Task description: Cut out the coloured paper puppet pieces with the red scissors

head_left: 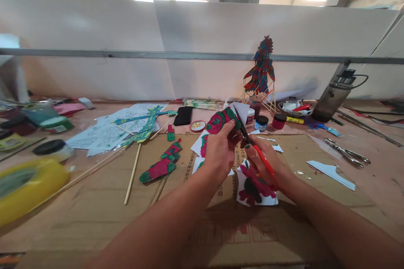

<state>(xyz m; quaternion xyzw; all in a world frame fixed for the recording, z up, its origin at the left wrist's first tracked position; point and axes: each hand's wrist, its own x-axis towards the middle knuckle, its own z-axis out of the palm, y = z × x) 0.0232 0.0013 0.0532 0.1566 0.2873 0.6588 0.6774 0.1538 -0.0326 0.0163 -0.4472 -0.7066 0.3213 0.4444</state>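
Here, fingers (232, 128) around painted cutout (221, 119).

Matt paper cutout (221, 119), metal-bladed plastic-handled scissors (252, 147), rough cardboard (104, 201).

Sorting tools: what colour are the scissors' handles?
Red-orange, on the scissors in the right hand; head view.

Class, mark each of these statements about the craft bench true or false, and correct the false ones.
1. The right hand holds red-handled scissors. True.
2. The left hand holds a coloured paper piece. True.
3. The finished puppet lies flat on the cardboard. False: it stands upright against the wall.
4. The black phone sits in the left hand. False: it lies on the bench.
5. The pliers lie right of the hands. True.
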